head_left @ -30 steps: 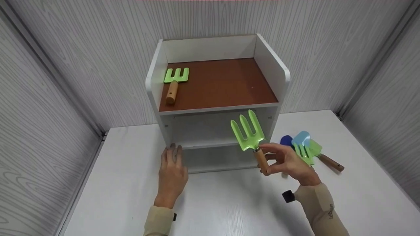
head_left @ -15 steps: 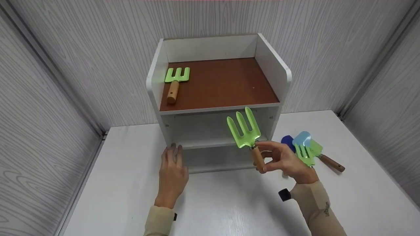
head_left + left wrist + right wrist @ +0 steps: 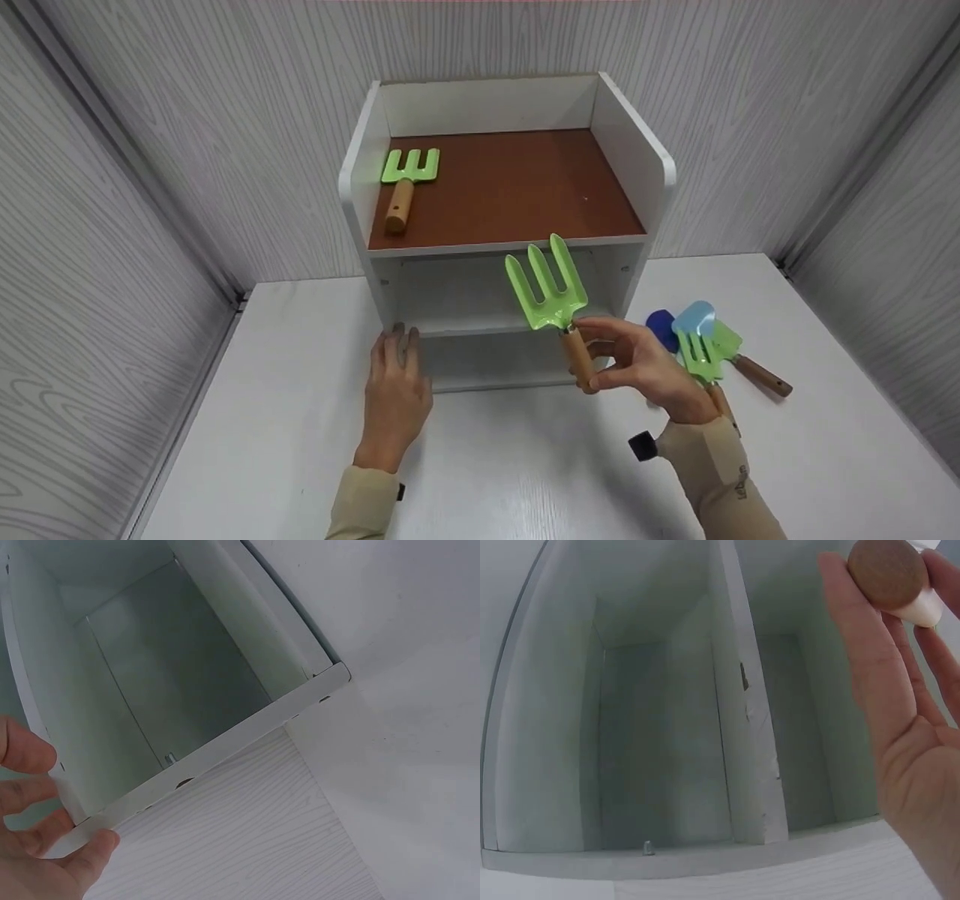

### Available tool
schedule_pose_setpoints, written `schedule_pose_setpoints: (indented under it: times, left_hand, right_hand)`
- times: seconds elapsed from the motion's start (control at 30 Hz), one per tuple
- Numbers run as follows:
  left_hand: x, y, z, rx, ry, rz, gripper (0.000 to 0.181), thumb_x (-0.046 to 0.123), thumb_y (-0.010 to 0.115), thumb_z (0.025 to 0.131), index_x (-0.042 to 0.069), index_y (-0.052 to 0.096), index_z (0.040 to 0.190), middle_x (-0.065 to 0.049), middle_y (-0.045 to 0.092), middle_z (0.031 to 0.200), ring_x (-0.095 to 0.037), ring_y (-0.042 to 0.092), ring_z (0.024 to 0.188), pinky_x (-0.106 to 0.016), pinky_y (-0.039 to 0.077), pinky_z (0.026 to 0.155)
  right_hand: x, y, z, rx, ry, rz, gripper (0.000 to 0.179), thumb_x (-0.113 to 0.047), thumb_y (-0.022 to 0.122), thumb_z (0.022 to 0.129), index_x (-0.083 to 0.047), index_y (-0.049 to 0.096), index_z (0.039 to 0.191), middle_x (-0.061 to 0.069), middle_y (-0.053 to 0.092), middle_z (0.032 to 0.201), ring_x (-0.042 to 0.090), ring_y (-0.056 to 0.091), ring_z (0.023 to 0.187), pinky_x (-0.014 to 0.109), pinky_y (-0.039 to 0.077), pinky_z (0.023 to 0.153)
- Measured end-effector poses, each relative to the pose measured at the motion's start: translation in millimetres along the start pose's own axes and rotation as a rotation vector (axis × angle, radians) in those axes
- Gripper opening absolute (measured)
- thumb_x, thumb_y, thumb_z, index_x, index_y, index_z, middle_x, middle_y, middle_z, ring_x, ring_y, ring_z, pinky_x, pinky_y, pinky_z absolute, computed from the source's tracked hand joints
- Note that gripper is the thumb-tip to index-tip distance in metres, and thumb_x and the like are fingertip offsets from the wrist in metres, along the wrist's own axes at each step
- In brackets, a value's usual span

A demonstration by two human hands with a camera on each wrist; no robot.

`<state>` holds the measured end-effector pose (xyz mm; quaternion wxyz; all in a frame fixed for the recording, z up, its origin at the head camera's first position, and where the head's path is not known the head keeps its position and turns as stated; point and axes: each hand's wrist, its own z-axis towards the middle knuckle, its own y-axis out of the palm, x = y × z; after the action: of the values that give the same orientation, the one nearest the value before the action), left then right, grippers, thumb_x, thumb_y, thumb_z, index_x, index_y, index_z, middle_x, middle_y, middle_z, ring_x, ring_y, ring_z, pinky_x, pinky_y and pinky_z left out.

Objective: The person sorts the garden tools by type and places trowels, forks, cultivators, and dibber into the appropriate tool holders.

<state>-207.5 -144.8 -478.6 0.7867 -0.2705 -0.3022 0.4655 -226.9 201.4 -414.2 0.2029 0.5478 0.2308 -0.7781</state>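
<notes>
In the head view my right hand point(image 3: 652, 367) pinches the wooden handle of a green three-tined garden fork point(image 3: 556, 306) between thumb and fingers. Its tines point up in front of the white shelf unit point(image 3: 506, 247). The right wrist view shows the round end of the handle point(image 3: 889, 574) in my fingers, above the compartments. My left hand point(image 3: 395, 397) rests with fairly straight fingers against the unit's lower left front edge. In the left wrist view its fingertips point(image 3: 94, 859) touch a corner of the white panel. On the brown top lies a green hand rake point(image 3: 410, 166), wooden handle forward.
At the right of the white table point(image 3: 487, 465) lies a pile: a green fork point(image 3: 700, 358), a blue blade point(image 3: 695, 318), a dark blue one point(image 3: 661, 328), and a green tool with a brown handle point(image 3: 763, 375). Raised white sides flank the brown top point(image 3: 510, 187). Grey wood-grain walls surround the table.
My right hand has carried the garden fork slightly left and up, uncovering more of the pile. My left hand stays at the shelf edge. The head view has shifted a little.
</notes>
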Motion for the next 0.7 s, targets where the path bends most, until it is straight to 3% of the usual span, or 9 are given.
schedule_pose_setpoints:
  times: [0.4,0.57,0.7]
  left_hand:
    - [-0.5,0.7,-1.2,-0.014,0.003,0.008,0.064,-0.007,0.076,0.08,-0.015,0.051,0.137,-0.033,0.045,0.138,-0.052,0.045,0.127,-0.052,0.051,0.097]
    - [-0.4,0.4,0.0,-0.024,0.011,0.023,0.066,-0.004,0.079,0.079,-0.015,0.05,0.138,-0.033,0.045,0.139,-0.052,0.046,0.126,-0.052,0.051,0.096]
    - [-0.9,0.1,0.3,-0.013,0.016,0.025,0.066,-0.004,0.08,0.078,-0.015,0.051,0.137,-0.033,0.046,0.138,-0.052,0.046,0.125,-0.051,0.051,0.097]
  right_hand:
    - [-16,14,5.0,0.096,0.081,-0.035,0.074,0.01,0.078,0.075,0.007,0.047,0.143,0.019,0.061,0.129,0.031,0.064,0.108,0.042,0.056,0.089]
    - [-23,20,7.5,0.146,0.139,-0.035,0.076,0.008,0.079,0.074,0.004,0.047,0.144,0.021,0.06,0.13,0.032,0.064,0.11,0.044,0.056,0.089]
    - [-27,24,12.4,0.151,0.136,-0.033,0.076,0.008,0.078,0.074,0.005,0.046,0.144,0.022,0.059,0.13,0.033,0.063,0.111,0.045,0.053,0.093]
